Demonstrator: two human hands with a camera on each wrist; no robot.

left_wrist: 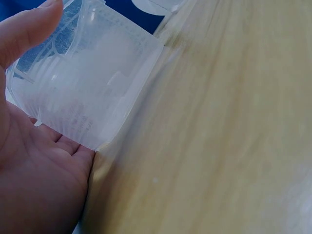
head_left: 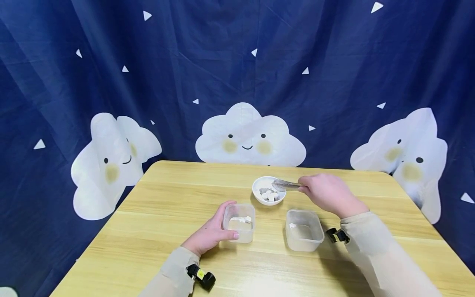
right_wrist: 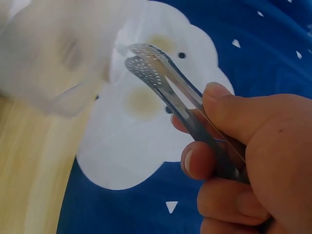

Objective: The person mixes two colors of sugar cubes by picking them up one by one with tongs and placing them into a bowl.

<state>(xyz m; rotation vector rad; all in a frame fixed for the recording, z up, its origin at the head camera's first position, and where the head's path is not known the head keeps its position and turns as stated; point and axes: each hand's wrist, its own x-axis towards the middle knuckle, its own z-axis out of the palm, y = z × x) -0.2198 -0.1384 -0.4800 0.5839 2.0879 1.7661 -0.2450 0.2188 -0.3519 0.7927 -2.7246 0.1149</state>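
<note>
My left hand (head_left: pixel 210 232) grips a clear plastic container (head_left: pixel 239 238), thumb on its near side and fingers around the far left. Inside it lies a small white cube (head_left: pixel 248 219) beside some white residue or pieces. With my right hand (head_left: pixel 328 193) I hold metal tongs (right_wrist: pixel 187 117), their perforated tips slightly apart and no piece visible between them. Those tips are over the right side of a white bowl (head_left: pixel 257 194). Several white cubes (head_left: pixel 269 195) are heaped in the bowl, with a greyish patch among them.
A second clear container (head_left: pixel 303 244) stands on the wooden table (head_left: pixel 178 194) to the right, holding a small white piece (head_left: pixel 292 225). My right forearm passes over the table beside it. Behind the table hangs a dark blue curtain (head_left: pixel 222 62) with cloud prints.
</note>
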